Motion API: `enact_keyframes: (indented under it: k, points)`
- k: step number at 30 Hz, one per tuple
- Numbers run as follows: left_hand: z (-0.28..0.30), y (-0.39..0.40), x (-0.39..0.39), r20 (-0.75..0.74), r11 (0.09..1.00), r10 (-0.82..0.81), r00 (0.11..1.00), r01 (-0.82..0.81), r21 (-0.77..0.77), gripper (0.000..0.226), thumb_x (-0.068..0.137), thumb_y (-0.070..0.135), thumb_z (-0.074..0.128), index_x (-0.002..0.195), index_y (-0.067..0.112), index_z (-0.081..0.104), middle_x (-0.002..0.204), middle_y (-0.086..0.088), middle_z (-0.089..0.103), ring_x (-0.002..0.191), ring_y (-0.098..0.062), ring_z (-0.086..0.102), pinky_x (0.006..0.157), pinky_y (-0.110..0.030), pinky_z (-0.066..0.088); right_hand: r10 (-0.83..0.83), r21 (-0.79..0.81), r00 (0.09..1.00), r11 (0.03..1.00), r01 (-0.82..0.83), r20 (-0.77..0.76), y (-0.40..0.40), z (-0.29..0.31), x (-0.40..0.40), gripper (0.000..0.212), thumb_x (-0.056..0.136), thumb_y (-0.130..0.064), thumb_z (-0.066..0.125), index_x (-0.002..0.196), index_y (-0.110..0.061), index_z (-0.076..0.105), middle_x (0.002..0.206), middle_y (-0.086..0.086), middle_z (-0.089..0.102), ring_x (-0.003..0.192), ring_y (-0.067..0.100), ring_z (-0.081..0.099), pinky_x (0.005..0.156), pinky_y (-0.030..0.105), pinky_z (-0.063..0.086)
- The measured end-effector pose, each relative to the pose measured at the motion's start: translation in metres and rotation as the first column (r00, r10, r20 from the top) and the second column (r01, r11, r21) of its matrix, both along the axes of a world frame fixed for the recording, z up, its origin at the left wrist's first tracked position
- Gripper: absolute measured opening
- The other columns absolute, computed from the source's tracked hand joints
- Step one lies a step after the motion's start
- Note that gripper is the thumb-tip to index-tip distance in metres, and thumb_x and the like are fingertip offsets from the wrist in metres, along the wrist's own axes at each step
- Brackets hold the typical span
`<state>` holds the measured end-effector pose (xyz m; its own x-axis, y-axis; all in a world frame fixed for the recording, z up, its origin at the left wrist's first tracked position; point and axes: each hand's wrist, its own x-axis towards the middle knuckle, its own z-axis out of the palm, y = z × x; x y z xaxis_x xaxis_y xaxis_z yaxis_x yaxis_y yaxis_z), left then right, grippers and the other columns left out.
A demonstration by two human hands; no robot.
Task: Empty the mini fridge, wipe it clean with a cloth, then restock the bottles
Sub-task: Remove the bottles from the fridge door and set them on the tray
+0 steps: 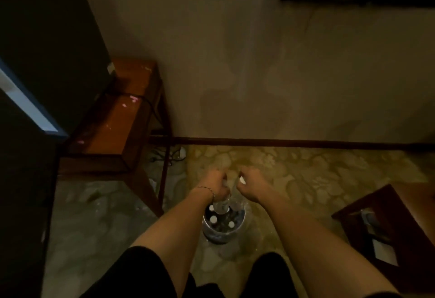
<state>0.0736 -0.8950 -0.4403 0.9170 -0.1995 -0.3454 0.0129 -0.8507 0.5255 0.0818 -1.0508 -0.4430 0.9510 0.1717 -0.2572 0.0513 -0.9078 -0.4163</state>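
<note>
Gripping bottles (pixel 222 204) over bucket (pixel 241 221): left hand (pixel 215 186), right hand (pixel 250 183)

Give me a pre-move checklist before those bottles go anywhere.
1. Left hand gripping a clear plastic bottle: ok.
2. Right hand closed on a white-capped bottle: ok; its body is barely visible.
3. Round metal bucket upright on the floor: ok.
4. Other white-capped bottles standing inside the bucket: ok.
5. Dark mini fridge interior wiped: cannot tell.
6. Fridge door open: cannot tell.
</note>
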Motion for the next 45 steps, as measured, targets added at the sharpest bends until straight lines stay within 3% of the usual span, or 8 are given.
enact_keyframes:
  k: [6,12,18,24,30,36,41,45]
  points:
    - [-0.155,-0.012,0.03,-0.046,0.998,0.049,0.998,-0.05,-0.034,0.02,0.086,0.017,0.063,0.105,0.011,0.064,0.111,-0.012,0.062,0.091,-0.024,0.058,0.069,-0.028,0.043,0.007,0.011,0.998,1.0,-0.006,-0.063,-0.005,-0.168,0.034,0.021,0.09,-0.024,0.059,0.105,-0.011,0.063,0.106,0.011,0.06,0.096,0.028,0.059,0.08,0.037,0.052]
    - [-0.29,-0.034,0.057,-0.097,0.998,0.054,0.994,-0.056,-0.01,0.017,0.089,0.019,0.055,0.102,0.023,0.065,0.112,-0.007,0.066,0.098,-0.026,0.061,0.089,-0.039,0.053,0.019,0.001,0.988,1.0,-0.019,-0.151,-0.021,-0.308,0.057,0.029,0.095,-0.025,0.056,0.119,-0.01,0.062,0.118,0.016,0.059,0.101,0.031,0.058,0.075,0.032,0.044]
    - [-0.373,-0.046,0.063,-0.192,0.989,-0.043,0.981,0.069,0.132,0.03,0.089,0.03,0.058,0.116,0.016,0.06,0.124,-0.012,0.049,0.104,-0.034,0.056,0.097,-0.049,0.047,-0.041,-0.046,0.988,0.998,0.035,-0.151,-0.028,-0.372,0.071,0.039,0.096,-0.028,0.055,0.132,-0.014,0.055,0.138,0.015,0.05,0.117,0.034,0.053,0.095,0.04,0.049]
    - [-0.414,-0.04,0.067,-0.212,0.988,0.005,0.977,0.028,0.154,0.034,0.089,0.028,0.061,0.12,0.016,0.059,0.127,-0.012,0.051,0.111,-0.033,0.056,0.098,-0.049,0.047,-0.033,-0.018,0.997,0.999,0.032,-0.073,-0.027,-0.396,0.08,0.031,0.095,-0.031,0.057,0.116,-0.008,0.058,0.121,0.015,0.054,0.102,0.031,0.055,0.082,0.039,0.05]
    - [-0.394,-0.035,0.063,-0.186,0.989,0.056,0.981,-0.029,0.143,0.032,0.091,0.034,0.059,0.115,0.013,0.062,0.126,-0.013,0.055,0.107,-0.033,0.058,0.094,-0.044,0.049,0.01,-0.027,0.993,1.0,-0.013,-0.122,-0.026,-0.385,0.076,0.048,0.094,-0.034,0.057,0.137,-0.013,0.051,0.137,0.014,0.049,0.119,0.033,0.051,0.093,0.042,0.049]
    - [-0.318,-0.02,0.038,-0.197,0.988,0.102,0.975,-0.077,0.13,0.036,0.086,0.034,0.062,0.116,0.013,0.061,0.121,-0.013,0.059,0.108,-0.032,0.059,0.094,-0.043,0.05,0.051,-0.097,0.957,0.992,-0.082,-0.286,-0.018,-0.319,0.051,0.063,0.095,-0.03,0.055,0.153,-0.015,0.033,0.156,0.014,0.032,0.138,0.034,0.037,0.109,0.042,0.04]
    - [-0.192,0.004,0.016,-0.141,0.984,0.15,0.979,-0.135,0.114,0.026,0.088,0.026,0.061,0.11,0.013,0.064,0.113,-0.012,0.063,0.1,-0.028,0.061,0.082,-0.036,0.051,0.025,-0.064,0.941,0.997,-0.049,-0.337,-0.004,-0.197,0.027,0.045,0.092,-0.027,0.057,0.136,-0.015,0.053,0.132,0.016,0.055,0.111,0.032,0.057,0.092,0.039,0.052]
    - [-0.083,0.015,-0.004,-0.096,0.986,0.125,0.987,-0.114,0.12,0.027,0.089,0.028,0.06,0.111,0.012,0.062,0.118,-0.013,0.058,0.104,-0.029,0.058,0.085,-0.037,0.05,0.013,-0.072,0.951,0.997,-0.037,-0.308,0.006,-0.087,0.004,0.033,0.092,-0.031,0.058,0.12,-0.015,0.06,0.12,0.014,0.059,0.102,0.031,0.06,0.079,0.033,0.048]
